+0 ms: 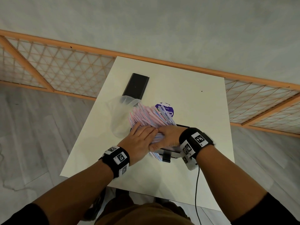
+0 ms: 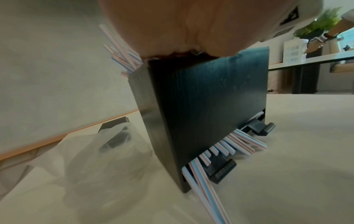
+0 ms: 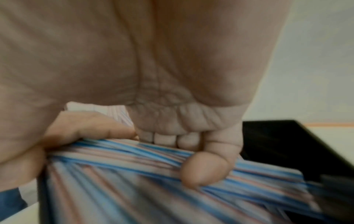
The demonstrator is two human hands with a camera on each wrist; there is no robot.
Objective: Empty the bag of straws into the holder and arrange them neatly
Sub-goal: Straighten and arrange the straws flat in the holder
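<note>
"Cl…" on purple disc (image 1: pixel 168 109)

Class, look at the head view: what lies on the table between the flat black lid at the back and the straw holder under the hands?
In the head view, the crumpled clear plastic bag lies between the black lid and the holder.
</note>
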